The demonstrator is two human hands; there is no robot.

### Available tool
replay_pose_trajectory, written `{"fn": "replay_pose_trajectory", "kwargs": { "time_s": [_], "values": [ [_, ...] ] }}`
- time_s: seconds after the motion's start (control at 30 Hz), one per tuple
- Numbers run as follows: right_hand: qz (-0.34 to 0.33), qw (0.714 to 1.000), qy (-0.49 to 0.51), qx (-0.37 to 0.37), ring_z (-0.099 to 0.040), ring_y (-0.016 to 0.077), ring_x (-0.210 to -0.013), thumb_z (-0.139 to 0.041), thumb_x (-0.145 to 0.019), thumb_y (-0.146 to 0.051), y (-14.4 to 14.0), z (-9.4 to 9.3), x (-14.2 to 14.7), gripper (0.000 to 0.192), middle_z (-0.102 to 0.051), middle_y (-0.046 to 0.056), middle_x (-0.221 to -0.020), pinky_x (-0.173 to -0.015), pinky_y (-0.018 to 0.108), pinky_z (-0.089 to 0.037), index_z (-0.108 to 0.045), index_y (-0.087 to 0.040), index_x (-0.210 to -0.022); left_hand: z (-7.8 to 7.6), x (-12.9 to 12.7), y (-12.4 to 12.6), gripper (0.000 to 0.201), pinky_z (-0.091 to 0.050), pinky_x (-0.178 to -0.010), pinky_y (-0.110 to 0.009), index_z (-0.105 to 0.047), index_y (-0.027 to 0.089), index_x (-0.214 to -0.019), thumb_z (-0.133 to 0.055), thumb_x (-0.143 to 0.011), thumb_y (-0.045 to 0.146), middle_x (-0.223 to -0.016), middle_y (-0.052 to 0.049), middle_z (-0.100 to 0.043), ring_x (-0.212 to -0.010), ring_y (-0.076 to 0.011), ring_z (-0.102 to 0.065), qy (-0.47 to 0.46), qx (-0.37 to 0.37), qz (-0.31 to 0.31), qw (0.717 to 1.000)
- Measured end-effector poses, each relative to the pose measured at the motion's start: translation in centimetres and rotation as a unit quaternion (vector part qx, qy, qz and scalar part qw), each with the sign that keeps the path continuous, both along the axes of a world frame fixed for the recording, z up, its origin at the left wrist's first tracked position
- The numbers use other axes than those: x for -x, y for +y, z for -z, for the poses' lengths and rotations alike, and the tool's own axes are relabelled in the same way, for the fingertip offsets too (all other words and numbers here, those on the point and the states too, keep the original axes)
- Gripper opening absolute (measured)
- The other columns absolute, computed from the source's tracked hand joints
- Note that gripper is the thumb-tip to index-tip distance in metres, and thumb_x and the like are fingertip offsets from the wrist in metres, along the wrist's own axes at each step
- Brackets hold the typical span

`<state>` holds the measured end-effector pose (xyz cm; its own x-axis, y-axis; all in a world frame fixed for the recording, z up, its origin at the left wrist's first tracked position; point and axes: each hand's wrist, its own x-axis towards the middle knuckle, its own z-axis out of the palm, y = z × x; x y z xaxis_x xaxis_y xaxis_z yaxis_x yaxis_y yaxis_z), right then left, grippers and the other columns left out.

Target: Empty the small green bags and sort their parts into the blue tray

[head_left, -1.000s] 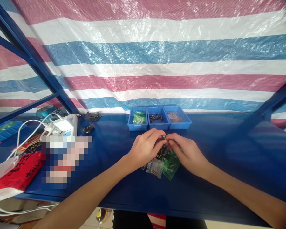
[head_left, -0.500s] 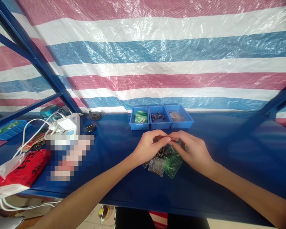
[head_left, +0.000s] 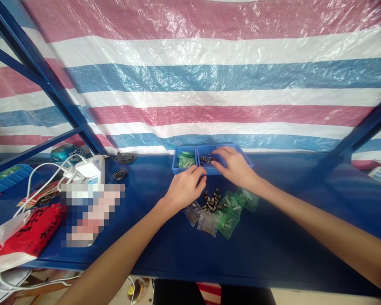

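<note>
Two hands reach up the blue surface (head_left: 298, 237). Right hand (head_left: 236, 167) lies over the middle blue tray (head_left: 209, 169), fingers curled among its small dark bits — pinching or not, I cannot tell. Left hand (head_left: 184, 188) rests loosely curled just below. Little bags (head_left: 222, 212) and loose dark bits (head_left: 212, 202) lie near; nothing blocks them.

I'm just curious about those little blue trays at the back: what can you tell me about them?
The blue trays are three small open plastic boxes set side by side against the striped tarp. The left one holds green bits, the middle one small dark parts. The right hand reaches over the middle and right ones; the left hand lies just before them.
</note>
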<state>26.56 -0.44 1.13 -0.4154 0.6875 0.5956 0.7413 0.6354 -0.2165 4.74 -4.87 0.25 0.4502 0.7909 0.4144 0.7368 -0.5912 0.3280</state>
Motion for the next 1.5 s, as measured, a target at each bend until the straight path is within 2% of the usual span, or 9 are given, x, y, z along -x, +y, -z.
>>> {"fn": "replay_pose_trajectory", "kwargs": {
  "time_s": [0.07, 0.17, 0.27, 0.37, 0.5, 0.63, 0.93, 1.23, 1.5],
  "values": [
    [-0.014, 1.0, -0.022, -0.001, -0.06, 0.0332, -0.116, -0.053, -0.101, -0.027, -1.2, 0.5, -0.4, 0.024, -0.066, 0.015, -0.121, -0.099, 0.05, -0.051, -0.063, -0.017, -0.121, 0.0, 0.2, 0.0, 0.021, -0.044, -0.06, -0.028, -0.064, 0.021, -0.112, -0.046, -0.103, 0.028, -0.102, -0.004, -0.067, -0.079, -0.018, -0.066, 0.08, -0.013, 0.009, 0.997],
    [-0.048, 0.998, -0.047, 0.008, -0.061, 0.0302, -0.113, -0.05, -0.103, -0.026, -4.2, 1.7, -1.7, 0.021, -0.065, 0.014, -0.119, -0.097, 0.047, -0.053, -0.065, -0.018, -0.115, 0.0, 0.4, 0.0, 0.022, -0.043, -0.058, -0.028, -0.065, 0.022, -0.112, -0.046, -0.104, 0.031, -0.101, -0.004, -0.067, -0.079, -0.0191, -0.066, 0.135, 0.006, 0.041, 0.99],
    [-0.069, 0.995, -0.055, 0.039, -0.063, 0.0285, -0.107, -0.05, -0.104, -0.024, -6.0, 3.0, -2.6, 0.019, -0.068, 0.013, -0.113, -0.091, 0.046, -0.057, -0.065, -0.018, -0.114, -0.1, 0.6, 0.2, 0.022, -0.043, -0.06, -0.027, -0.067, 0.023, -0.112, -0.048, -0.104, 0.031, -0.103, -0.003, -0.068, -0.085, -0.0194, -0.067, 0.132, 0.044, 0.075, 0.988],
    [-0.084, 0.993, -0.058, 0.061, -0.064, 0.0285, -0.105, -0.05, -0.103, -0.023, -6.3, 3.8, -2.7, 0.019, -0.069, 0.013, -0.111, -0.087, 0.045, -0.059, -0.066, -0.018, -0.113, -0.3, 0.8, 0.4, 0.021, -0.045, -0.064, -0.026, -0.067, 0.023, -0.115, -0.052, -0.102, 0.03, -0.107, -0.003, -0.069, -0.087, -0.0187, -0.066, 0.11, 0.095, 0.107, 0.984],
    [-0.106, 0.99, -0.066, 0.065, -0.064, 0.0292, -0.108, -0.051, -0.103, -0.022, -6.4, 3.8, -2.2, 0.019, -0.069, 0.013, -0.112, -0.088, 0.045, -0.059, -0.066, -0.017, -0.114, -0.4, 0.9, 0.6, 0.023, -0.047, -0.068, -0.025, -0.068, 0.023, -0.118, -0.056, -0.099, 0.026, -0.108, -0.004, -0.069, -0.088, -0.0186, -0.066, 0.095, 0.141, 0.14, 0.975],
    [-0.116, 0.988, -0.078, 0.061, -0.064, 0.0301, -0.112, -0.051, -0.103, -0.022, -7.0, 3.6, -1.9, 0.021, -0.07, 0.014, -0.117, -0.092, 0.048, -0.058, -0.066, -0.017, -0.116, -0.2, 0.9, 0.6, 0.023, -0.049, -0.077, -0.027, -0.07, 0.022, -0.116, -0.056, -0.098, 0.023, -0.107, -0.004, -0.069, -0.092, -0.0194, -0.066, 0.092, 0.14, 0.157, 0.973],
    [-0.126, 0.985, -0.088, 0.08, -0.064, 0.0301, -0.109, -0.048, -0.104, -0.023, -7.6, 3.8, -1.4, 0.022, -0.07, 0.014, -0.114, -0.088, 0.049, -0.059, -0.066, -0.017, -0.114, 0.2, 0.7, 0.7, 0.025, -0.05, -0.082, -0.028, -0.073, 0.021, -0.112, -0.05, -0.102, 0.022, -0.109, -0.004, -0.069, -0.097, -0.0199, -0.066, 0.108, 0.131, 0.148, 0.974],
    [-0.126, 0.986, -0.074, 0.078, -0.063, 0.03, -0.11, -0.049, -0.103, -0.023, -7.4, 4.0, -1.3, 0.021, -0.068, 0.014, -0.114, -0.091, 0.049, -0.058, -0.067, -0.018, -0.113, 0.9, 0.4, 0.6, 0.031, -0.05, -0.07, -0.027, -0.07, 0.019, -0.11, -0.04, -0.107, 0.027, -0.106, -0.007, -0.067, -0.092, -0.0197, -0.067, 0.161, 0.073, 0.111, 0.978],
    [-0.128, 0.988, -0.059, 0.063, -0.065, 0.0278, -0.106, -0.05, -0.103, -0.021, -7.0, 3.7, -1.6, 0.02, -0.07, 0.012, -0.11, -0.088, 0.046, -0.06, -0.068, -0.02, -0.111, 1.7, 0.2, 0.9, 0.03, -0.048, -0.067, -0.027, -0.067, 0.019, -0.103, -0.04, -0.108, 0.03, -0.104, -0.006, -0.065, -0.087, -0.0185, -0.066, 0.103, 0.065, 0.087, 0.989]
  ]
}}
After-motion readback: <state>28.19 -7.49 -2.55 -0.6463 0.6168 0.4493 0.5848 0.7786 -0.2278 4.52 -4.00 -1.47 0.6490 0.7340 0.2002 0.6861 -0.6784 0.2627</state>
